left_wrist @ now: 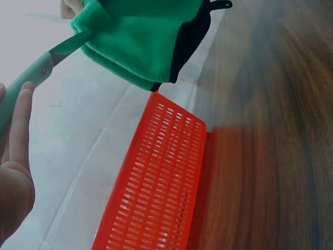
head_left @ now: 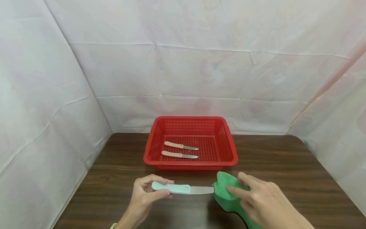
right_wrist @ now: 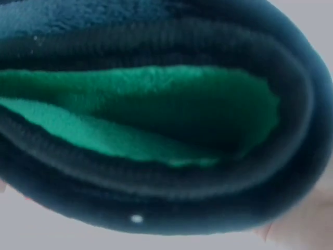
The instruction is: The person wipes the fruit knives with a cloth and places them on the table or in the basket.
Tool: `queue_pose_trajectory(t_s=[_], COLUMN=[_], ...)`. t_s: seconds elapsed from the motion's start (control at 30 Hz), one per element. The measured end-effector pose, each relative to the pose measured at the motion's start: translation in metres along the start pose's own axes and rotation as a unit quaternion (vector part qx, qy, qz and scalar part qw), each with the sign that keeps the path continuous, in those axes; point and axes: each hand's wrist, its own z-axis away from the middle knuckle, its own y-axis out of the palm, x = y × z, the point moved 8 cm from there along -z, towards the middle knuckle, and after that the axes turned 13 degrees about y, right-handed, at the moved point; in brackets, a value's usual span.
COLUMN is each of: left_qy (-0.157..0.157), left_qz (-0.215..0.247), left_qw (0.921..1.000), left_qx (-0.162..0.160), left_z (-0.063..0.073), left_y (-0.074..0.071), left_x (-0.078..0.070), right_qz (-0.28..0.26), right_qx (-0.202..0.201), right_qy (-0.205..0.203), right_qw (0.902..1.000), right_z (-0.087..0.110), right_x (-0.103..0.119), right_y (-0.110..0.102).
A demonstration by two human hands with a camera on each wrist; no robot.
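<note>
My left hand (head_left: 144, 195) grips the pale mint handle of a knife (head_left: 174, 188), held level above the table with its blade toward the right. Around the blade's tip folds a green cloth (head_left: 228, 187), which my right hand (head_left: 257, 197) pinches between thumb and fingers. From the left wrist view, the knife (left_wrist: 36, 73) runs up into the plush green cloth (left_wrist: 151, 39), whose edge is dark-bound and has a small loop. Dark trim and green folds of the cloth (right_wrist: 156, 140) fill the right wrist view, hiding most of that hand.
A red perforated basket (head_left: 190, 167) stands on the dark wooden table (head_left: 120, 178), just beyond my hands. Inside lie two knives with light beige handles, an upper one (head_left: 180, 145) and a lower one (head_left: 178, 155). White sheeting (head_left: 200, 73) hangs behind and at both sides.
</note>
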Motion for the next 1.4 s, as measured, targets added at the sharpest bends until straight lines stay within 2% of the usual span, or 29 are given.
queue_pose_trajectory(t_s=[0.13,0.27,0.4,0.53,0.67,0.73,0.83,0.97,1.07,1.13,1.2,1.27,1.4], left_qy=[-0.006,-0.015,-0.049,-0.080,-0.098,-0.107,-0.098,-0.071,-0.064,-0.072,-0.083,-0.099,-0.124], left_qz=[-0.014,-0.026,-0.052,-0.061,-0.063,-0.065,-0.057,-0.048,-0.061,-0.078,-0.098,-0.123,-0.165], left_qw=[0.9999,0.9994,0.9967,0.9927,0.9887,0.9865,0.9875,0.9891,0.9867,0.9838,0.9810,0.9767,0.9676], left_qx=[-0.005,-0.014,-0.039,-0.067,-0.094,-0.106,-0.110,-0.120,-0.136,-0.144,-0.146,-0.145,-0.145], left_z=[-0.002,-0.004,-0.006,-0.007,-0.010,-0.011,-0.015,-0.022,-0.027,-0.031,-0.036,-0.040,-0.051], left_y=[-0.004,-0.007,-0.012,-0.016,-0.018,-0.019,-0.017,-0.018,-0.022,-0.027,-0.031,-0.036,-0.047], left_x=[0.004,0.008,0.014,0.022,0.031,0.035,0.038,0.036,0.035,0.037,0.040,0.044,0.051], right_qz=[0.021,0.056,0.084,0.099,0.111,0.117,0.122,0.128,0.119,0.095,0.065,0.037,0.011], right_qx=[-0.007,0.026,0.036,0.008,-0.030,-0.027,-0.007,0.045,0.121,0.185,0.252,0.295,0.321], right_qy=[0.021,0.066,0.102,0.128,0.132,0.127,0.113,0.108,0.115,0.131,0.153,0.159,0.125], right_qw=[0.9996,0.9959,0.9905,0.9867,0.9846,0.9847,0.9860,0.9848,0.9788,0.9693,0.9533,0.9415,0.9389], right_z=[0.001,0.000,0.001,0.005,0.014,0.023,0.040,0.066,0.084,0.097,0.111,0.124,0.139], right_x=[-0.017,-0.043,-0.069,-0.093,-0.110,-0.116,-0.118,-0.115,-0.113,-0.114,-0.117,-0.118,-0.116], right_y=[-0.004,-0.004,-0.003,-0.001,0.006,0.013,0.024,0.037,0.051,0.062,0.075,0.086,0.102])
